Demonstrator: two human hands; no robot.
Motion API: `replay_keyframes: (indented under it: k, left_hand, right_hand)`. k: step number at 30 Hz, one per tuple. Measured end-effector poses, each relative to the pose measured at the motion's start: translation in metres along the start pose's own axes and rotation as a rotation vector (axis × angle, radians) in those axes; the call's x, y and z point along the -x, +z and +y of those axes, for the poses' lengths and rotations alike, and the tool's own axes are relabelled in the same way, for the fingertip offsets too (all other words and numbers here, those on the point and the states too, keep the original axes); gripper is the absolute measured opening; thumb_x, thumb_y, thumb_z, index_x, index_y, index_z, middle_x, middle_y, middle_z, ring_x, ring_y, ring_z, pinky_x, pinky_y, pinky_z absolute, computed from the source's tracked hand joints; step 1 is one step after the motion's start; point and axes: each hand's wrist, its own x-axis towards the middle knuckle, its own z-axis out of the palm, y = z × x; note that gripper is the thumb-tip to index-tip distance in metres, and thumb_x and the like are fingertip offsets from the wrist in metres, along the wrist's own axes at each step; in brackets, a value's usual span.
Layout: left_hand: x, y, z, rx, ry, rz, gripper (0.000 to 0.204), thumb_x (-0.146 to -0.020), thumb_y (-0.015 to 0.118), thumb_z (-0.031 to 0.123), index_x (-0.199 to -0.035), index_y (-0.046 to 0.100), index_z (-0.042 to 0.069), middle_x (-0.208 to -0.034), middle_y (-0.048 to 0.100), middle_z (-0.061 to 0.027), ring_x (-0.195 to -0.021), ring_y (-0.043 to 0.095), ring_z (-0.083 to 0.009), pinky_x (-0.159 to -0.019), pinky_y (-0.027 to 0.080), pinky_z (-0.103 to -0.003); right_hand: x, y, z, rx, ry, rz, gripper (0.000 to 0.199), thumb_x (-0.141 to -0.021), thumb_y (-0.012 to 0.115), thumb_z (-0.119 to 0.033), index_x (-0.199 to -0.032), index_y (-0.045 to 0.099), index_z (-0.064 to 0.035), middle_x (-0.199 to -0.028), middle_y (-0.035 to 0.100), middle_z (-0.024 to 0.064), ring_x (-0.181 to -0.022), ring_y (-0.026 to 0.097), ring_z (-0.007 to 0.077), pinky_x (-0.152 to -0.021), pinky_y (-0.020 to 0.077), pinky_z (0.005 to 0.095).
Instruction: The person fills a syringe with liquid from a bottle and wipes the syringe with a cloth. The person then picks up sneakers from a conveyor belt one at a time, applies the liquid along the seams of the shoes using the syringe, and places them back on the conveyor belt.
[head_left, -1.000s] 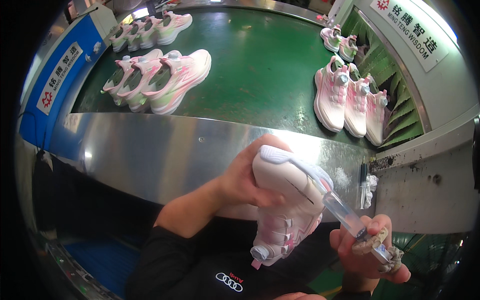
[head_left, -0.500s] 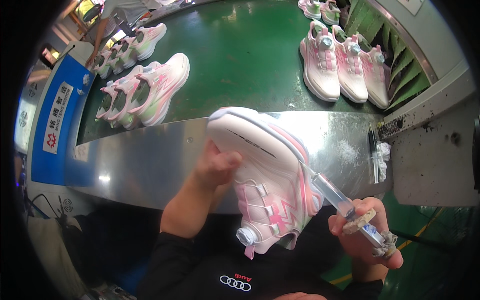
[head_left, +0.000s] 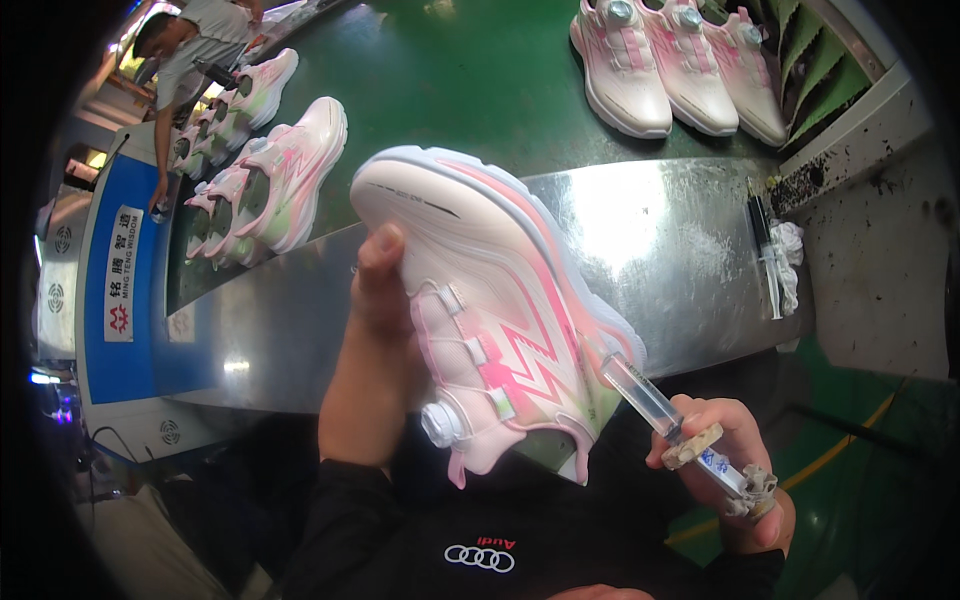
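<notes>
A pink-and-white shoe (head_left: 500,270) is clasped in the left hand (head_left: 378,285); right of that grip, a clear syringe (head_left: 643,395), contents unclear, is held in the curled right hand (head_left: 738,430), tip by the shoe.

Looks like a shoe factory, given the green belt (head_left: 450,90) bearing rows of matching sneakers (head_left: 615,75), the steel ledge (head_left: 270,320), blue panel (head_left: 140,370) and co-worker (head_left: 205,45).

Shoe (head_left: 485,268) white-pink (zigzag (head_left: 522,366) deeper pink), sole edge (head_left: 552,228) pale blue; belt (head_left: 450,85) green.
</notes>
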Motion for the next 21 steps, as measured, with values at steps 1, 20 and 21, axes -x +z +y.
replay_keyframes:
  k: [1,20,21]
  left_hand:
    - [-0.001,0.001,-0.001,-0.007,-0.026,0.055,0.060,-0.077,0.060,0.036,-0.121,0.047,-0.003,-0.110,0.059,-0.0169,-0.097,0.060,-0.0264,-0.084,0.050,-0.037]
    - [-0.015,-0.013,-0.011,0.185,-0.110,0.181,0.055,-0.083,0.056,0.039,-0.120,0.047,0.000,-0.110,0.059,-0.0167,-0.099,0.060,-0.0260,-0.085,0.050,-0.039]
    - [-0.016,-0.009,-0.011,0.182,-0.118,0.182,0.055,-0.083,0.056,0.039,-0.120,0.047,0.000,-0.110,0.059,-0.0167,-0.099,0.060,-0.0260,-0.085,0.050,-0.039]
  right_hand:
    - [0.002,0.002,0.000,0.021,0.013,0.051,0.098,-0.057,0.076,-0.063,-0.121,0.040,0.0021,-0.100,0.051,0.0155,-0.093,0.054,0.0235,-0.082,0.0444,0.0314]
    - [0.043,-0.015,0.015,-0.003,-0.052,0.011,0.101,-0.056,0.081,-0.055,-0.126,0.039,0.0054,-0.106,0.047,0.0152,-0.095,0.050,0.0211,-0.080,0.0432,0.0288]
    - [0.044,-0.016,0.017,-0.008,-0.054,0.017,0.101,-0.056,0.081,-0.055,-0.126,0.039,0.0054,-0.106,0.047,0.0152,-0.095,0.050,0.0211,-0.080,0.0432,0.0288]
